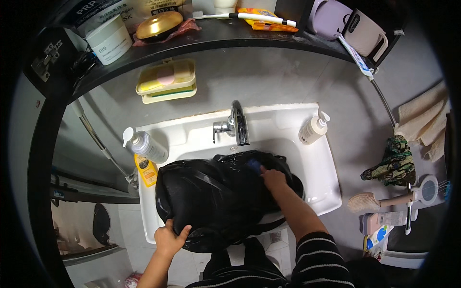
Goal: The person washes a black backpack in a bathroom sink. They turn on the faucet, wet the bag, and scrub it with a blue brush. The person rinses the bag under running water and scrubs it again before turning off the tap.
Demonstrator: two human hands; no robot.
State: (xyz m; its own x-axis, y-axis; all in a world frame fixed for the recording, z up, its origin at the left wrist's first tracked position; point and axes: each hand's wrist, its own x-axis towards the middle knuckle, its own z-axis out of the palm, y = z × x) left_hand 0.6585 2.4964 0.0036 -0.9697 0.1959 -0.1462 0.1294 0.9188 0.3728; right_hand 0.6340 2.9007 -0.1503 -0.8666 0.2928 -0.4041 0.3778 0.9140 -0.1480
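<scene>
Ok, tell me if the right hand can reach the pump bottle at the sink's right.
Likely yes: nothing visible stands between the right hand and the pump bottle, though it would probably first release the blue object.

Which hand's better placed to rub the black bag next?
Right, probably: the right hand holds a blurred blue item against the black bag, near the faucet. The left hand is at the bag's near-left edge.

This is a bathroom — white washbasin [330,189], chrome faucet [241,126], soap dish [168,90] and toothbrush [266,19] show it.
</scene>
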